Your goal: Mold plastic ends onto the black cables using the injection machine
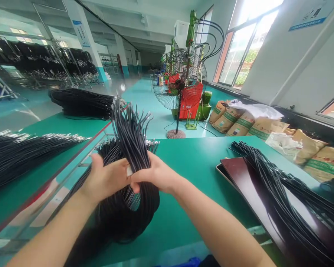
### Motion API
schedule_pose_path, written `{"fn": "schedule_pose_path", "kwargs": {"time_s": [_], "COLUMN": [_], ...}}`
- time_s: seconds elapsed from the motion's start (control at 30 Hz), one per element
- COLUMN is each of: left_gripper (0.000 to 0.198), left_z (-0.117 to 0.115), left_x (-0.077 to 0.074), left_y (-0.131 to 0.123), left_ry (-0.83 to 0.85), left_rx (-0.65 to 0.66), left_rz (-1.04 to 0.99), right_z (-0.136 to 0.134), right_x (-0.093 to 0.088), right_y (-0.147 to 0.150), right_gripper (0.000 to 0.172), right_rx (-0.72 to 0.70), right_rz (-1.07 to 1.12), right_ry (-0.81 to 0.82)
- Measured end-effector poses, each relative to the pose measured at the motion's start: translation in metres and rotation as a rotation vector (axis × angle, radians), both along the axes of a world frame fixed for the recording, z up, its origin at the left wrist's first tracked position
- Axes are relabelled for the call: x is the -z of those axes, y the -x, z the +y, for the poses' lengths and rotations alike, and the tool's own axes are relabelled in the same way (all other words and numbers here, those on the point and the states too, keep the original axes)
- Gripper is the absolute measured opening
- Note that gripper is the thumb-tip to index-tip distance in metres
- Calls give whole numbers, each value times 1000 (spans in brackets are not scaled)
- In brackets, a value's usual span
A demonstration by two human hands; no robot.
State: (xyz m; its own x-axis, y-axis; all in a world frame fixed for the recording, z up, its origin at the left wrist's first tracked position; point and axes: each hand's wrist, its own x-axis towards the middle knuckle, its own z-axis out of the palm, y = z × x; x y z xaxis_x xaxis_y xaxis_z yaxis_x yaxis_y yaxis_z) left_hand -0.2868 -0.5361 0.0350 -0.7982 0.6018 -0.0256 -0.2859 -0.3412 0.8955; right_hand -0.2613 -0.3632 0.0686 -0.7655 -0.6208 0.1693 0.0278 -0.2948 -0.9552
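My right hand (153,174) is closed round a bundle of black cables (132,137), its thumb across the front. The cables' metal-tipped ends fan upward, and their lower part bends into a thick loop over the green table. My left hand (105,178) reaches to the bundle's left side, thumb raised and apart, fingers stretched against the cables. Its fingertips are partly hidden. A small white patch shows between the hands, too small to name. Behind the bundle, more black cables (107,150) with bright ends lie on the table.
The green table (183,167) carries a dark red board (236,170) with long black cables (267,174) on the right. A second green table (54,128) at left bears cable piles. Beyond stand a fan (180,85), a red-green machine (193,102) and paper sacks (242,120).
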Motion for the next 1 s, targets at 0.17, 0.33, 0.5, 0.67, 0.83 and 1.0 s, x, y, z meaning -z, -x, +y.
{"fn": "schedule_pose_path", "kwargs": {"time_s": [0.17, 0.33, 0.5, 0.67, 0.83, 1.0], "left_gripper": [65, 31, 21, 28, 43, 49], "left_z": [65, 89, 122, 188, 239, 264], "left_x": [-29, -56, -90, -100, -62, -4], "left_y": [22, 32, 8, -57, -104, -123], "left_ry": [-209, -411, -102, 297, 762, 1102], "left_rx": [-358, -343, -234, -8, 61, 78], "left_rz": [-265, -373, -15, 552, 1083, 1189], "right_z": [11, 21, 59, 141, 194, 192], "right_x": [6, 19, 12, -33, -44, 6], "right_y": [-16, -42, -62, -68, -116, -150], "right_gripper": [48, 63, 54, 55, 55, 39], "right_rx": [108, 261, 247, 509, 781, 1027], "right_rz": [122, 93, 26, 105, 113, -27], "right_ry": [-214, -197, -28, 277, 338, 430]}}
